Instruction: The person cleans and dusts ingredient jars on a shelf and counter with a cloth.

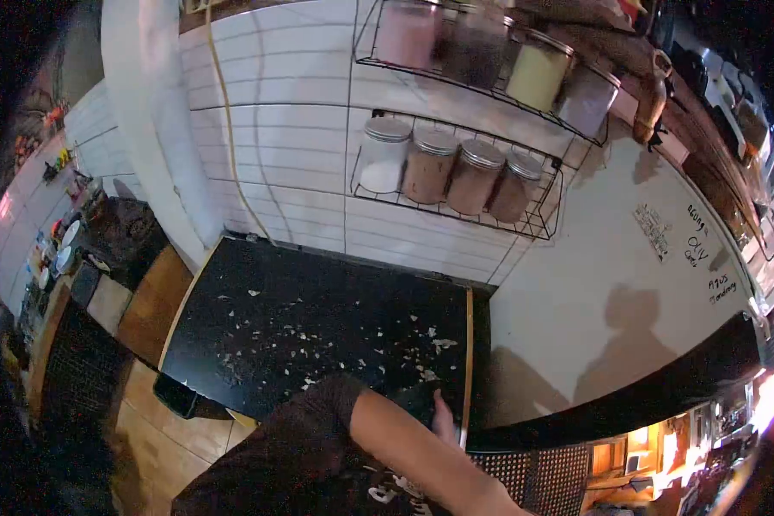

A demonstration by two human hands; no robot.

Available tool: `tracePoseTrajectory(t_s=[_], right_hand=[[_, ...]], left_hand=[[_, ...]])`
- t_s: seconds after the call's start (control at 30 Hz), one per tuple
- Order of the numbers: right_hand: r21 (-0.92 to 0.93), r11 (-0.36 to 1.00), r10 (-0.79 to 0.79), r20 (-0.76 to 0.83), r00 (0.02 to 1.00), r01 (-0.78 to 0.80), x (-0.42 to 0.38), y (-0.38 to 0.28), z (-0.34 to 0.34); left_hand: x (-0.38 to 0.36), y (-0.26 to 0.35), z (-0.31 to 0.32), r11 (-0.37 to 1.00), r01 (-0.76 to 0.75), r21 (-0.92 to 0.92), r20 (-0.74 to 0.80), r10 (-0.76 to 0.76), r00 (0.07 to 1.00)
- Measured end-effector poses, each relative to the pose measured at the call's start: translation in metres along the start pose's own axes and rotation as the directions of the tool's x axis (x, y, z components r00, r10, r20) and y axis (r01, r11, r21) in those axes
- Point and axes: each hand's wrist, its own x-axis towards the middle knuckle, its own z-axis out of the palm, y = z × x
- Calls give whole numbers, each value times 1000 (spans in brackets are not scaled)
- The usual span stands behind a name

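A dark tabletop (pixel 318 288) with pale edging is strewn with small whitish scraps (pixel 301 335), thickest across its middle and near its right side. My left arm in a dark sleeve reaches across in front of me, and its forearm runs out of the picture at the bottom; the left hand is outside the frame. Behind that forearm, at the table's near right edge, part of my right hand (pixel 443 421) shows with the thumb pointing up. Its other fingers are hidden, so whether it holds anything cannot be made out.
Wire racks (pixel 456 202) on the tiled wall hold glass jars (pixel 383 155) with metal lids. To the right stands a large white surface (pixel 576 335) with handwriting and a shadow on it. Perforated dark seating (pixel 537 477) lies lower right. At left are a pillar (pixel 150 112) and a cluttered counter.
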Motion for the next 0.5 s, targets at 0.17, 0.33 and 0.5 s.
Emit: tracePoseTrajectory(t_s=[0.17,0.33,0.5], right_hand=[[-321,916,-248,13,969,239,-54,-2,21],[-407,912,-24,57,998,45,-61,18,19],[217,976,5,97,995,-26,-32,73,35]], left_hand=[[-28,21,35,999,-38,-15,-70,36,997],[-21,-40,53,994,-79,-69,-143,69,987],[-58,-4,81,983,-143,-117,-213,116,970]])
